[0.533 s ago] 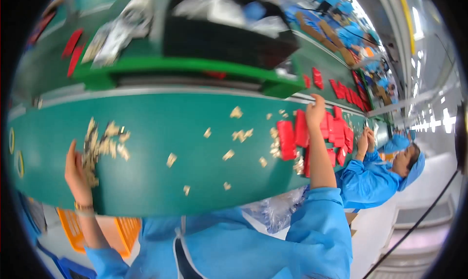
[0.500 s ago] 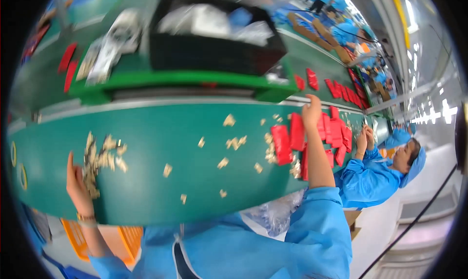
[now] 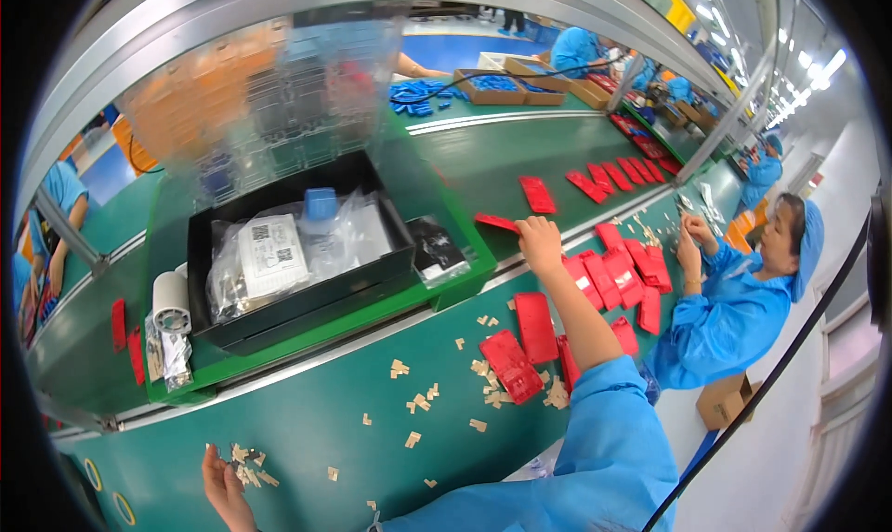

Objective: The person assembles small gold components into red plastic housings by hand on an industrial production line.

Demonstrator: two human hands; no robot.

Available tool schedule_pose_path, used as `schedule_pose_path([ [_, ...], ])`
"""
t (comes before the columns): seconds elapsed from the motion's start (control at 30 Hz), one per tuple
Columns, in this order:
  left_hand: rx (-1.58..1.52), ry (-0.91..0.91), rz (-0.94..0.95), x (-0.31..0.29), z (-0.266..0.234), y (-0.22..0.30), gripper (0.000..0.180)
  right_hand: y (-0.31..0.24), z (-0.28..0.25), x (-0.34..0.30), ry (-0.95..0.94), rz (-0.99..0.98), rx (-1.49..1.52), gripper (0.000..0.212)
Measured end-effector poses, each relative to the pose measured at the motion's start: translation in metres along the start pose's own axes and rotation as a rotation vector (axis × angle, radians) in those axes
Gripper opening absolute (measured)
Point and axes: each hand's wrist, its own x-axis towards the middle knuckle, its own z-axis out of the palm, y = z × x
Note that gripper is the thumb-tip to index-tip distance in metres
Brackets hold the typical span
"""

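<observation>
My right hand (image 3: 541,244) reaches over the belt's far rail, its fingers closed at the near end of a flat red plastic case (image 3: 496,223). Other red cases (image 3: 535,328) lie in a loose cluster under and beside my right forearm, some overlapping. At the lower left, my left hand (image 3: 226,491) has its fingers apart, beside a small heap of pale, L-shaped pieces (image 3: 251,467). More such pale pieces (image 3: 420,402) are scattered across the green belt (image 3: 307,402) between my hands.
A black bin (image 3: 307,309) holding bagged parts stands on a green-edged platform (image 3: 455,295). Behind it a row of red cases (image 3: 617,176) lies on another belt. At the right, a co-worker in blue (image 3: 729,300) handles something small. Two yellow rings (image 3: 124,508) lie lower left.
My view has shifted and tilted, bringing the black bin lower and more fully into sight. My right hand stays by the red case at the rail; my left remains beside the heap.
</observation>
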Motion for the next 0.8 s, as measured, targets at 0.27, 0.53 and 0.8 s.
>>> schedule_pose_path([
  [0.27,0.168,-0.125,-0.016,-0.012,0.013,0.028,0.007,0.011,0.013,0.018,0.164,0.037,0.315,0.044],
  [0.53,-0.06,-0.119,-0.162,-0.043,0.054,0.067,0.009,0.079,0.044,0.0,-0.136,0.27,-0.284,0.027],
  [0.8,-0.199,-0.37,0.169,-0.032,0.094,0.071,0.024,-0.136,-0.134,-0.112,0.198,-0.208,0.67,0.012],
])
